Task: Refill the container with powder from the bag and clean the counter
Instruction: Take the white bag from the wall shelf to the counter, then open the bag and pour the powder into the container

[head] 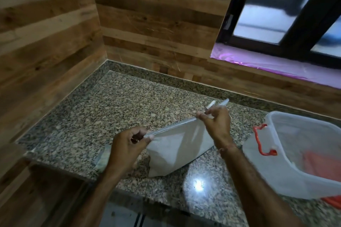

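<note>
A white bag (173,151) stands near the front edge of the granite surface (114,108), its bottom on the stone and its top strip raised. The left hand (127,145) pinches the near end of that strip in a narrow grip. The right hand (215,125) pinches it farther along. A translucent container (273,175) with a red handle (260,140) sits lidless toward the surface's right edge, near the bag.
</note>
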The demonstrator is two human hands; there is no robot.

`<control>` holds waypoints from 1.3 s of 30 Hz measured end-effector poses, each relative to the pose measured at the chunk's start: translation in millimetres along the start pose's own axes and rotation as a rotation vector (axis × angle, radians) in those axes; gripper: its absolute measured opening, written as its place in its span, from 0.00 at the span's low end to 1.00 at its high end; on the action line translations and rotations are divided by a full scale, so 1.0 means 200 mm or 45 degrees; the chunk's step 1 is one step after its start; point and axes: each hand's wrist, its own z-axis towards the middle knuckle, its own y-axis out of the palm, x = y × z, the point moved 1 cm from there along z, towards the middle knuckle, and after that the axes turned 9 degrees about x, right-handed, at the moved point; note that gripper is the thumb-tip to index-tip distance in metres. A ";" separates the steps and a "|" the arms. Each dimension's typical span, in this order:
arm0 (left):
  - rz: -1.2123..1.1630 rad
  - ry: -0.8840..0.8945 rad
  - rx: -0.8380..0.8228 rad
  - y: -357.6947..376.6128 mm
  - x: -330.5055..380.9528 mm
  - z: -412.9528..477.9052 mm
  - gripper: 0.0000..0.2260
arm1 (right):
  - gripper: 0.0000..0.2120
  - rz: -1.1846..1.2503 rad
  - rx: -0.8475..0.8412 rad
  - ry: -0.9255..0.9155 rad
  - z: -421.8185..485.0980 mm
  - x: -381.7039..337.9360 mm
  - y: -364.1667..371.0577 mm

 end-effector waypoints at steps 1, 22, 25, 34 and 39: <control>0.068 0.037 -0.067 -0.01 0.01 0.03 0.10 | 0.16 0.005 0.003 0.007 0.04 0.03 -0.02; 0.963 0.797 -0.293 0.39 0.23 0.31 0.07 | 0.09 0.087 0.154 0.368 0.40 0.23 -0.26; 0.952 0.635 -0.308 0.33 0.20 0.30 0.08 | 0.07 0.296 0.100 0.477 0.35 0.26 -0.17; 0.287 -0.125 -0.242 -0.11 -0.14 0.09 0.12 | 0.12 0.531 -0.432 0.567 0.18 0.44 -0.20; 0.017 -0.287 0.030 -0.04 -0.19 -0.04 0.22 | 0.05 0.460 -0.301 0.536 0.17 0.44 -0.17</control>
